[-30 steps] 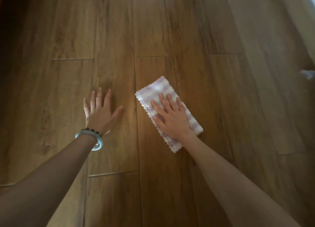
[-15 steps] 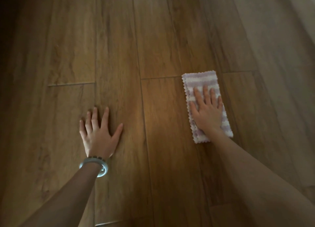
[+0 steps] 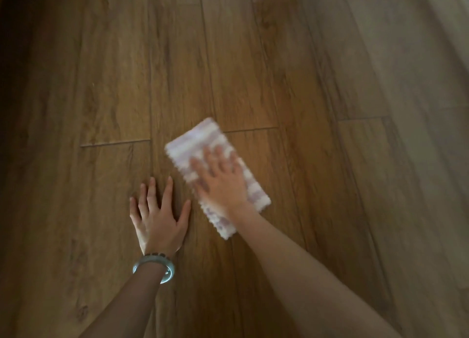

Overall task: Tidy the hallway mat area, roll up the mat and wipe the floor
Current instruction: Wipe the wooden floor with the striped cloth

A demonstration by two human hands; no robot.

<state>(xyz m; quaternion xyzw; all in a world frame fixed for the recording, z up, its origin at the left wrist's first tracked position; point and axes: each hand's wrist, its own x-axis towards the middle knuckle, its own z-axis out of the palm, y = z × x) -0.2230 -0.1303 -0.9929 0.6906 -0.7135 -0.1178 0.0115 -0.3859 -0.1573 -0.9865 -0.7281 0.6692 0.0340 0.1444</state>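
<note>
We are wiping the floor (image 3: 291,89): our right hand (image 3: 223,183) is pressing flat, fingers released, on the striped cloth (image 3: 203,139) just beside our braced, splayed left hand (image 3: 158,221), needing fresh boards next

Smeared by motion blur: the right hand (image 3: 222,183) and the folded white-and-lilac striped cloth (image 3: 215,170) beneath it, scalloped edges barely legible. Hidden under that palm, the cloth's middle. Cut off at the bottom edge, both bare forearms. Partly concealed behind the left wrist, the pale green bangle (image 3: 154,266).
</note>
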